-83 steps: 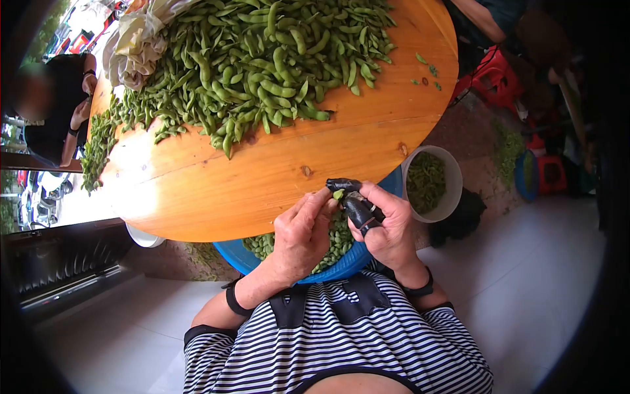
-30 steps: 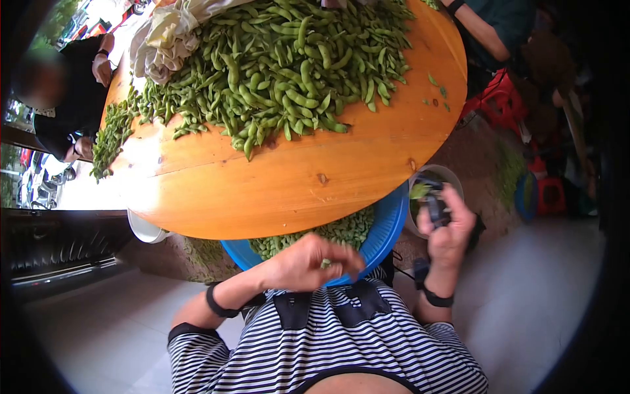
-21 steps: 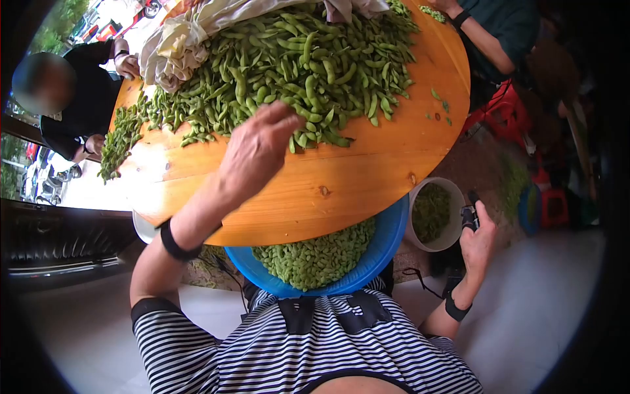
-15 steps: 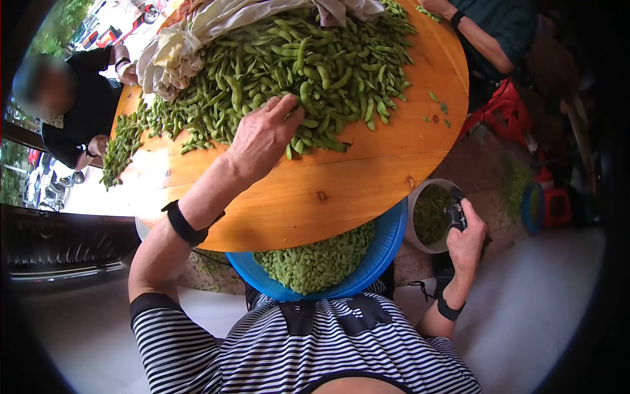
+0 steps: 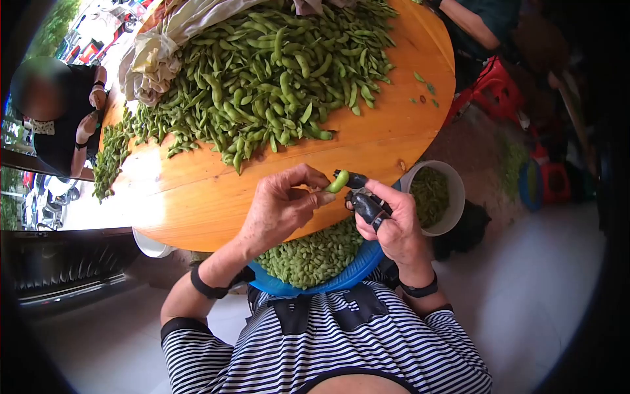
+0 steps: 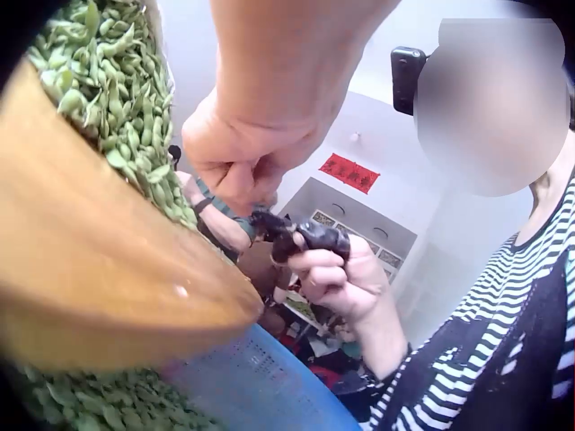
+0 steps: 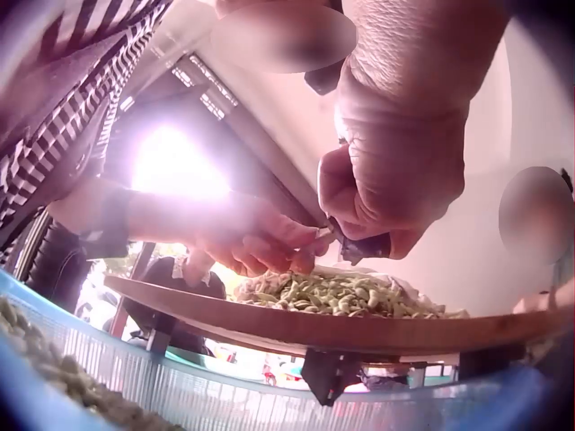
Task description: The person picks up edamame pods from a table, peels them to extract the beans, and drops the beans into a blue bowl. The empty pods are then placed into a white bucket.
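Note:
My left hand (image 5: 279, 203) pinches a plump green edamame pod (image 5: 338, 182) by its lower end, just above the front edge of the table. Facing it is my right hand (image 5: 397, 230), with black covers (image 5: 371, 209) on its thumb and index finger. The covered index finger overlaps the pod's upper end, and the covered thumb sits just below; I cannot tell whether they grip it. Beneath both hands, a blue basket (image 5: 279, 287) holds shelled green beans (image 5: 308, 259). A large heap of edamame pods (image 5: 262, 79) covers the back of the wooden table (image 5: 197, 200).
A white bucket (image 5: 458, 197) of green pod husks stands on the floor at right. Crumpled cloth (image 5: 151, 62) lies at the heap's left edge. One person (image 5: 56, 138) sits across at left; another person's arm (image 5: 469, 23) shows at upper right. Red stools (image 5: 495, 92) stand farther right.
My left hand reached to the heap, then came back with a pod to meet my right hand. My right hand went out over the bucket with a green piece and returned without it.

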The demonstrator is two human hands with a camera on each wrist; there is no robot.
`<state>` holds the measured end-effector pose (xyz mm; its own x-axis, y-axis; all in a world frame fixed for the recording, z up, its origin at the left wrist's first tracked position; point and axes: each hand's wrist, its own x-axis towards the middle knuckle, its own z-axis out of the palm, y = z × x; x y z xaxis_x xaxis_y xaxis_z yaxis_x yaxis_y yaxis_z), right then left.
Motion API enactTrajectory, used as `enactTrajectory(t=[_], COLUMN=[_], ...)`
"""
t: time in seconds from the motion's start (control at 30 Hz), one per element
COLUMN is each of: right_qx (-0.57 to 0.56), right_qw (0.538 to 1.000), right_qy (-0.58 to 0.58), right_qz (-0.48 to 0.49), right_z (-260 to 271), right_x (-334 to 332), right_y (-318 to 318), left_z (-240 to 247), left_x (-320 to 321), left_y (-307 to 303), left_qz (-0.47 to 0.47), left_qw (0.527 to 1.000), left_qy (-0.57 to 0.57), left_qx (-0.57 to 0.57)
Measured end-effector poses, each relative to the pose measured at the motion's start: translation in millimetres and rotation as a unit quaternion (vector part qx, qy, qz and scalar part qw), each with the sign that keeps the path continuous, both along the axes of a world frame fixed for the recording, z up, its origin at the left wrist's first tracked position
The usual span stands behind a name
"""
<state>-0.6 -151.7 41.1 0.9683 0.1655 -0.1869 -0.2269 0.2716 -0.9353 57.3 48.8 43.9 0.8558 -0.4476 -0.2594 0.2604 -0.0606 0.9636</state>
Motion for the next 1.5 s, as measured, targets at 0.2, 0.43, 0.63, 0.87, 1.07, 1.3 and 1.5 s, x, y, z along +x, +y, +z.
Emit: enactTrajectory(t=[0.2,0.43,0.63,0.87,1.07,1.3,1.5], right_qx=[0.035,0.045,-0.045,0.145,-0.328,-0.376,-0.385], right_qw=[0.999,0.999,0.998,0.989,0.918,0.895,0.888], right_qy=[0.025,-0.009,-0.038,0.019,-0.221,-0.238,-0.248], right_qz=[0.017,0.02,-0.014,0.022,0.008,0.006,0.043], right_z=[-1,-5,-2,-22,13,16,12], right_x=[1,-1,-4,-3,2,-4,-3], right_y=[3,0,2,-17,-7,-4,-6], left_z=[-5,-15,-19,-24,-11,-15,-15], left_x=[-12,-19,-24,-28,-20,-24,-24], left_y=[-9,-13,-15,-21,-28,-31,-23], left_qz=[0.033,0.048,0.048,0.029,0.008,-0.014,-0.102], left_qw=[0.996,0.997,0.978,0.931,0.996,0.997,0.96], left_qy=[0.054,0.007,0.11,0.236,0.065,0.058,-0.242], left_qx=[-0.062,-0.058,-0.169,-0.277,-0.059,-0.039,0.102])
